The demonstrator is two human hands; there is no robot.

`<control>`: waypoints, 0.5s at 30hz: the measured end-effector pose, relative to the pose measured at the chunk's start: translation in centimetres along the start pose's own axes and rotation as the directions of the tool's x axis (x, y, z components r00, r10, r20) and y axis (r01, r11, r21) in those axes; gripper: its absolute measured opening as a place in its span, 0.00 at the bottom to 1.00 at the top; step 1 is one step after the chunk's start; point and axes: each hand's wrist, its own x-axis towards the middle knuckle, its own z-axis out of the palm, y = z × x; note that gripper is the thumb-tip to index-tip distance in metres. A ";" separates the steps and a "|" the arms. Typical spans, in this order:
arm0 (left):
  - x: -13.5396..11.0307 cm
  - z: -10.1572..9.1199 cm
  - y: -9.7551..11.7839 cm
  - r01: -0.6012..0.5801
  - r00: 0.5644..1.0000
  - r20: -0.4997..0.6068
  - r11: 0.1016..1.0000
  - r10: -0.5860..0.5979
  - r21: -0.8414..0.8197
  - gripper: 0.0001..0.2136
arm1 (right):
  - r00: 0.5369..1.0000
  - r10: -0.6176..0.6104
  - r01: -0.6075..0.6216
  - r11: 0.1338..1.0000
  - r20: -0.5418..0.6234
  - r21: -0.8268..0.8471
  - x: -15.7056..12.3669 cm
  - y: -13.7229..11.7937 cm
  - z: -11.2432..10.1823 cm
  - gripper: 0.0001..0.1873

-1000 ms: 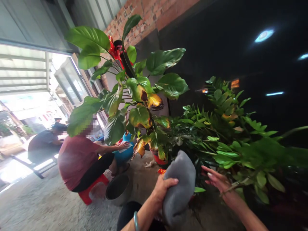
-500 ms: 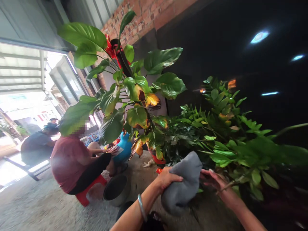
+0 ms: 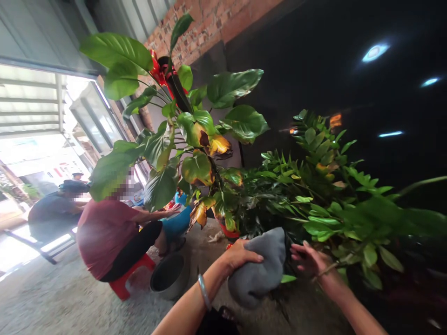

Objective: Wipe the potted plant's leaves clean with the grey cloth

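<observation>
A folded grey cloth [image 3: 260, 270] is gripped by my left hand [image 3: 240, 255], the thumb lying across its front and the other fingers hidden behind it. Just right of the cloth, and apart from it, my right hand [image 3: 309, 260] is raised with its fingers spread and nothing in it. Low leafy green plants [image 3: 324, 218] stand close behind my right hand. Ahead of my left hand rises a tall broad-leafed plant [image 3: 197, 167], some of its lower leaves yellow and brown, with a red ribbon [image 3: 159, 67] near its top.
A person in a red shirt [image 3: 104, 232] sits on a red stool [image 3: 131, 277] at left, beside a dark bucket [image 3: 169, 277] and a blue container [image 3: 178, 218]. Another person [image 3: 52, 214] sits farther left. A dark glossy wall [image 3: 314, 70] stands behind the plants.
My left hand has moved the cloth slightly left and down, widening the gap to my right hand. The person in red reaches an arm farther forward over the blue container.
</observation>
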 end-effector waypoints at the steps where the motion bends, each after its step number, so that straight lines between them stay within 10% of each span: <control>1: -0.6 -0.3 0.5 -0.020 0.999 0.027 1.000 0.020 -0.016 0.09 | 1.000 -0.018 0.018 1.000 -0.014 0.002 0.1 0.1 -0.1 0.26; 7: 0.1 -0.5 6.2 -0.326 0.941 -0.176 0.910 0.288 -0.255 0.17 | 0.997 -0.081 0.081 0.996 -0.005 0.042 0.2 0.4 0.3 0.25; 15: 0.1 -0.6 -0.6 -0.018 1.000 0.022 0.998 0.017 0.058 0.12 | 0.993 -0.112 0.112 0.994 -0.030 -0.006 -0.4 0.5 -0.2 0.27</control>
